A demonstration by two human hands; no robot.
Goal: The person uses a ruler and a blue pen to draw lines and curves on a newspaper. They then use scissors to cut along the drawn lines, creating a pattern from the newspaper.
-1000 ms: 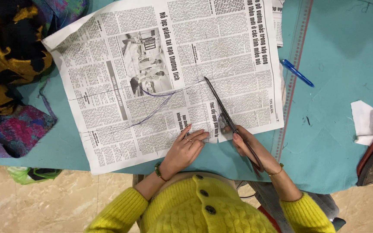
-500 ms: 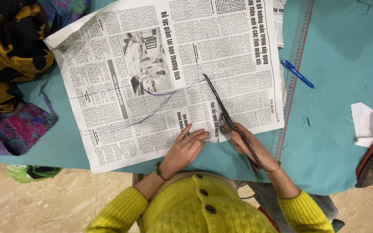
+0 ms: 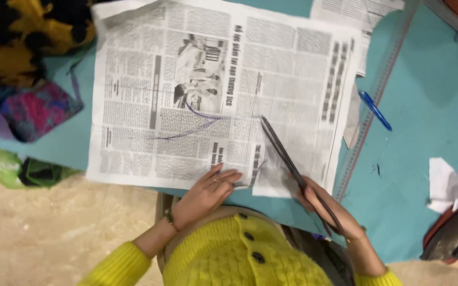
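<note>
A newspaper sheet (image 3: pixel 197 90) lies spread on a teal table (image 3: pixel 420 111), with curved blue pen lines drawn across its middle. My left hand (image 3: pixel 205 193) rests flat on the sheet's near edge, fingers pressing the paper down. My right hand (image 3: pixel 327 209) grips long dark scissors (image 3: pixel 287 161). Their blades point up and to the left into the paper, along a cut that runs in from the near edge. A loose flap of paper lies just left of the blades.
A blue pen (image 3: pixel 375 110) and a clear ruler (image 3: pixel 380 95) lie right of the sheet. A second newspaper (image 3: pixel 356 10) sits at the top. Patterned fabrics (image 3: pixel 22 69) are piled at the left. A white paper scrap (image 3: pixel 443 182) lies at the right. A green bag (image 3: pixel 25 169) sits on the floor.
The scissors have advanced a little farther into the newspaper. My left hand stays pressed on the near edge.
</note>
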